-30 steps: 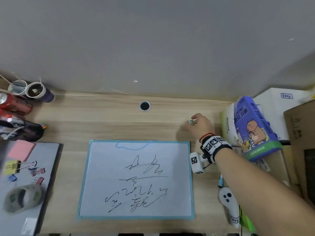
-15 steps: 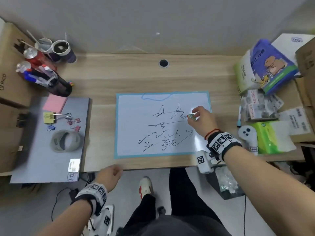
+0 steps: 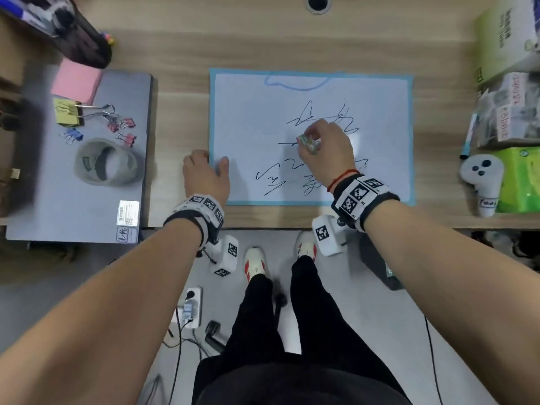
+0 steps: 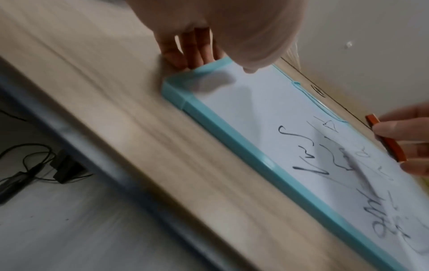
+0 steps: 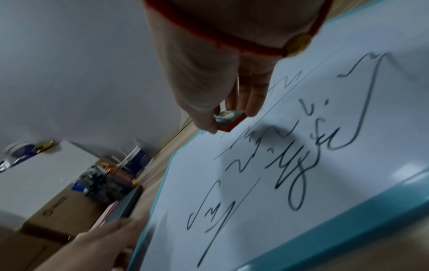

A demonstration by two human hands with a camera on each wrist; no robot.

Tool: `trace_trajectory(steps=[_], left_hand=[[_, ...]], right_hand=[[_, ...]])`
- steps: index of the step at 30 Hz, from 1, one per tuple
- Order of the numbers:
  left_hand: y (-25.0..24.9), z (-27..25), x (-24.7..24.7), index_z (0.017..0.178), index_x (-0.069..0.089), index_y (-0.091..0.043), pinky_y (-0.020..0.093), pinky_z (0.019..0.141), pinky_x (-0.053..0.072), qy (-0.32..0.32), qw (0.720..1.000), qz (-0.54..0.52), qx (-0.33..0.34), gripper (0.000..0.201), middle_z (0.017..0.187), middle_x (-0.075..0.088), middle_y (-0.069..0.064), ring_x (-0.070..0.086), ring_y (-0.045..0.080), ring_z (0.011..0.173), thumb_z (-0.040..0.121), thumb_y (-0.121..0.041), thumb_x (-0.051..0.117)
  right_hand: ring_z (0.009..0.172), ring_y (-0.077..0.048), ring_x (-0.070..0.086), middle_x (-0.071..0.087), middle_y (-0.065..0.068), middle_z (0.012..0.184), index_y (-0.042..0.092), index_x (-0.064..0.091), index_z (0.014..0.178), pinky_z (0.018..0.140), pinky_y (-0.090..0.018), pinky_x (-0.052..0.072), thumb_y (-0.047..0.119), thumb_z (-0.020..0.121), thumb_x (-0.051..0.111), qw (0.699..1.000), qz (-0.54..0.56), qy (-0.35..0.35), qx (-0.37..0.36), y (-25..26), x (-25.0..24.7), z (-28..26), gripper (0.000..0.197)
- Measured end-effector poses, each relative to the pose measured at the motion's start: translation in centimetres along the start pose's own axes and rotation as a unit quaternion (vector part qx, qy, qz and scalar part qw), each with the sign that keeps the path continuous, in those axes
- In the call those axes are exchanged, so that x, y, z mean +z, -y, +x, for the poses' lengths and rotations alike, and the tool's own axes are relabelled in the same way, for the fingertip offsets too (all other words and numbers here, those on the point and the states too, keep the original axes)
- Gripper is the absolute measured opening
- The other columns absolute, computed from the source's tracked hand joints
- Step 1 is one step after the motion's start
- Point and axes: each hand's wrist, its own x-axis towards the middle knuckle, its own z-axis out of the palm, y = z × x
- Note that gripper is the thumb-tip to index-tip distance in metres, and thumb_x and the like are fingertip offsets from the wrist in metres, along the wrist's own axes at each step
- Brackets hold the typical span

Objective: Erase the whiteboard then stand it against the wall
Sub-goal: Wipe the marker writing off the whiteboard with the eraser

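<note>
The whiteboard [image 3: 248,127] with a light blue frame lies flat on the wooden desk, black scribbles across its middle and right. My right hand [image 3: 314,138] pinches a small eraser [image 3: 307,142] between thumb and fingers and holds it down on the upper scribbles. The right wrist view shows the eraser [image 5: 228,120] with its orange edge low over the whiteboard [image 5: 325,165]. My left hand [image 3: 204,168] rests at the board's left edge. Its fingers [image 4: 192,53] touch the frame of the whiteboard [image 4: 267,119] and the thumb hovers over the white surface.
A grey laptop [image 3: 87,200] with a tape roll [image 3: 106,162], binder clips and sticky notes lies left of the board. A white controller [image 3: 482,176], a green pack [image 3: 520,182], a marker [image 3: 467,138] and boxes crowd the right. The wall [image 4: 371,36] stands behind the desk.
My right hand carried the eraser from the desk behind the board onto the writing. My left hand rose from below the desk edge to the board's left edge. The head view tilted down.
</note>
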Motion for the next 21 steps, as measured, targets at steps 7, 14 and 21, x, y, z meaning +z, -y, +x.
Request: trace_trajectory(steps=[7,14,21], left_hand=[[-0.8,1.4,2.9,0.118,0.051,-0.012,0.044,0.088,0.038,-0.102,0.985,0.134,-0.042,0.033,0.12,0.051,0.011,0.046,0.031,0.113,0.101,-0.04,0.05],[-0.1,1.3,4.6,0.115,0.054,-0.013,0.042,0.077,0.037,-0.173,0.965,0.196,-0.035,0.037,0.109,0.054,0.008,0.05,0.03,0.101,0.099,-0.04,0.033],[-0.1,1.4,4.7,0.115,0.052,-0.012,0.043,0.077,0.037,-0.171,0.965,0.2,-0.025,0.031,0.109,0.054,0.008,0.05,0.03,0.098,0.1,-0.035,0.038]], right_hand=[[0.084,-0.027,0.056,0.059,-0.012,0.096,0.01,0.064,0.097,0.065,-0.025,0.039,0.022,0.088,0.063,0.997,-0.049,0.019,-0.062,1.2,3.6,0.1,0.015],[0.088,-0.032,0.057,0.061,-0.015,0.091,0.001,0.071,0.083,0.073,-0.031,0.05,0.012,0.086,0.068,0.994,-0.033,0.046,-0.09,1.3,5.4,-1.8,0.013],[0.084,-0.031,0.057,0.062,-0.014,0.086,0.008,0.075,0.084,0.071,-0.021,0.037,0.015,0.085,0.07,0.999,-0.018,-0.034,-0.023,-1.9,3.7,-2.3,0.008]])
